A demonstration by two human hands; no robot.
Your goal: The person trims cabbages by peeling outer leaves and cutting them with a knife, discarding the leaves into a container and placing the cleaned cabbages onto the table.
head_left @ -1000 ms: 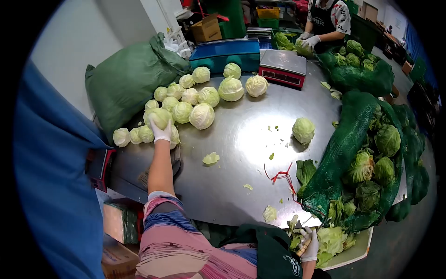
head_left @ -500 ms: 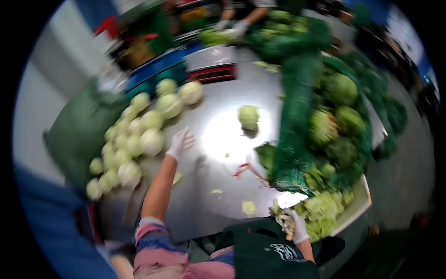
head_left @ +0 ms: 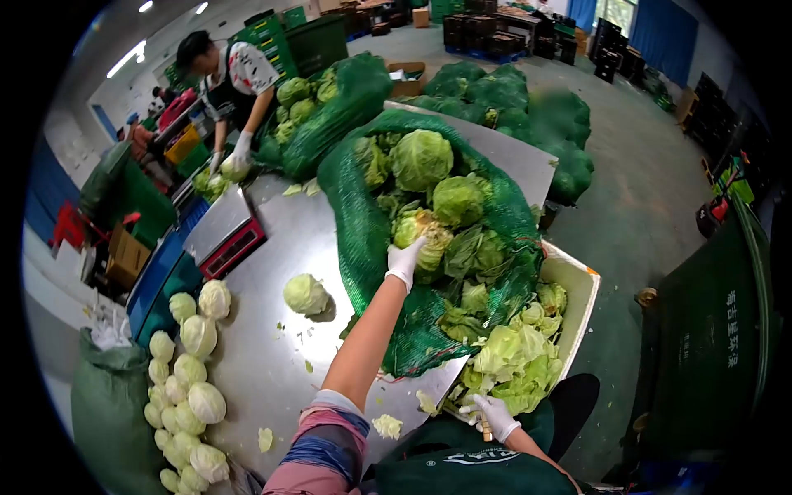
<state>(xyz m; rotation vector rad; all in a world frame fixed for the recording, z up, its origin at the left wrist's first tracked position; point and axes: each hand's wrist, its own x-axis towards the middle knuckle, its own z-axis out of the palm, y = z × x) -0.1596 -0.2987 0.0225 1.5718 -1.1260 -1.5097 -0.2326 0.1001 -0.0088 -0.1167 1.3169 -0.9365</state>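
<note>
Head view: our left fingers touch a browned cabbage in green netting, grip unclear; our right fingers hold a wooden handle.

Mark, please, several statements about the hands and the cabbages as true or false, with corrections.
1. The white-gloved left hand touches a browned green cabbage in the open green mesh bag. True.
2. The white-gloved right hand holds a loose leaf. False: it holds a tool with a tan handle.
3. One pale round cabbage lies apart on the grey metal table. True.
4. The metal-topped scale has a blue body. False: its body is red.
</note>
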